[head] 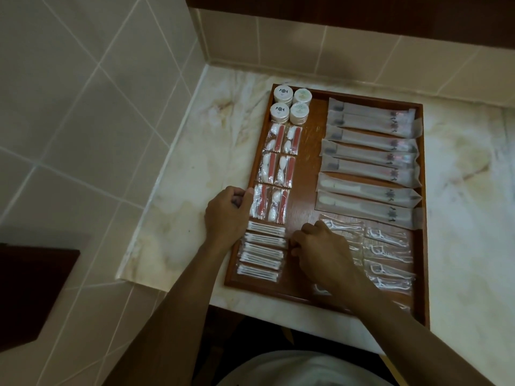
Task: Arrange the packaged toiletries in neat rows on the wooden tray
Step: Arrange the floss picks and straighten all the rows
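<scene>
Your left hand sits at the left rim of the wooden tray, fingers curled round the edge, thumb against the nearest pink-and-white packet. Just right of it, the cotton swab packets form a stacked column at the near left corner, slightly fanned. Your right hand rests beside that column, fingers curled down; whether they pinch a packet, you cannot tell. You look late in the task: the round containers, long frosted sachets and floss pick packets already lie in rows. Next, likely square the swab column, nudging the edges flush while the left hand steadies the tray.
</scene>
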